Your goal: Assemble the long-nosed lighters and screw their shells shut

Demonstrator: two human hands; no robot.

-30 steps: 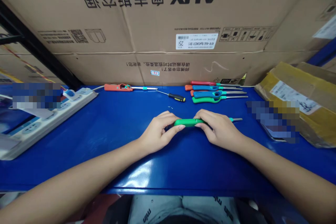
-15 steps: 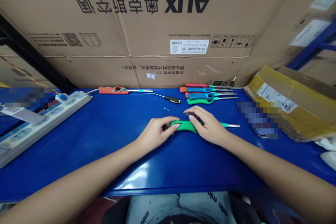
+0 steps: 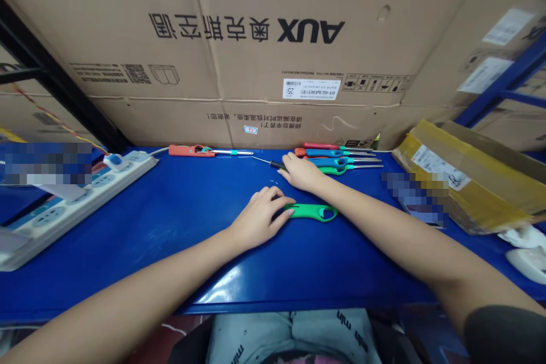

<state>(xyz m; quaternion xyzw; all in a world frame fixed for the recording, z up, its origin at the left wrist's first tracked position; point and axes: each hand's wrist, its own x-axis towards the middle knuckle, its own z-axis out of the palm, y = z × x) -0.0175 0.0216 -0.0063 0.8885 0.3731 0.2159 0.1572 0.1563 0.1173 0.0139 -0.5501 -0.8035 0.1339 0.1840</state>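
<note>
- One green lighter body [image 3: 311,212] lies flat on the blue bench [image 3: 179,193]; left hand [image 3: 258,217] rests fingertips on its end, unclamped, seemingly steadying it.
- Beyond it, right hand [image 3: 302,173] lies over a black-handled screwdriver [image 3: 276,165]; grip cannot be told.
- Hands well apart.
- Further beyond it: coloured lighters [image 3: 336,160], AUX carton [image 3: 256,68].
- Left of it: white power strip [image 3: 85,199].

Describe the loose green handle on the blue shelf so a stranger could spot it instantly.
Below the big AUX carton, on the blue shelf, find the person's left hand. At its fingertips lies a green plastic handle. Unlike the handles lined up behind it, it shows no metal shaft.
</note>
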